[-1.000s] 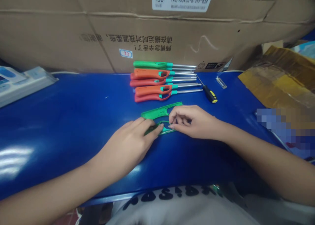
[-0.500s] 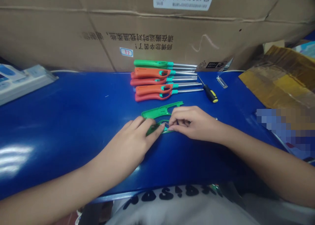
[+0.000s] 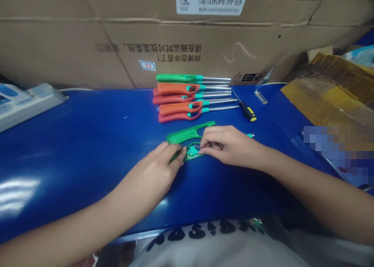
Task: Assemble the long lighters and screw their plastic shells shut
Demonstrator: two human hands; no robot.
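An opened green lighter half, with a turquoise trigger and a thin wire showing inside, lies between my hands on the blue table. My left hand is closed around its handle end. At the other end, my right hand pinches with thumb and fingers at the inner parts; what sits between the fingertips is too small to make out. Just beyond lies the loose green shell half, hollow side up. A turquoise piece with a metal tip peeks out behind my right wrist.
Several long-nosed lighters with red, orange and green handles lie in a row behind. Right of them are a black and yellow screwdriver and a small clear vial. A large cardboard box closes off the back; a white power strip lies left.
My left fingers have drawn back left, uncovering more of the turquoise trigger and wire. My right hand stays pinched at nearly the same spot. The view has shifted slightly.
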